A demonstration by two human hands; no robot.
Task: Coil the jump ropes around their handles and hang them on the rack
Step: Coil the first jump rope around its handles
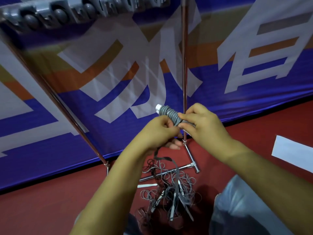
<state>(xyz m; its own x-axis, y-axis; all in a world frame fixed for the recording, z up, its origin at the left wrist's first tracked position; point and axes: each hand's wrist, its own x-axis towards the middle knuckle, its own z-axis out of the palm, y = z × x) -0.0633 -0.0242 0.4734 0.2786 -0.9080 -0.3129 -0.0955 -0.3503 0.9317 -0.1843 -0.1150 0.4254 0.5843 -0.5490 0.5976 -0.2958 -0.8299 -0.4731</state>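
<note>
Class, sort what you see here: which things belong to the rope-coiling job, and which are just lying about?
Job:
- white handles wound with grey rope, held by left hand and right hand
- tangled pile of grey jump ropes
- metal rack

Lying about:
- white paper sheet
- clear plastic bag
- blue printed banner

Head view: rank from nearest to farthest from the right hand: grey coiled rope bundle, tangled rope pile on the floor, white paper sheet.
1. Grey coiled rope bundle, held by the right hand.
2. White paper sheet, floor, right.
3. Tangled rope pile, floor below.

Two bare forearms, left hand (159,131) and right hand (201,119) without gloves, rings or sleeves
</note>
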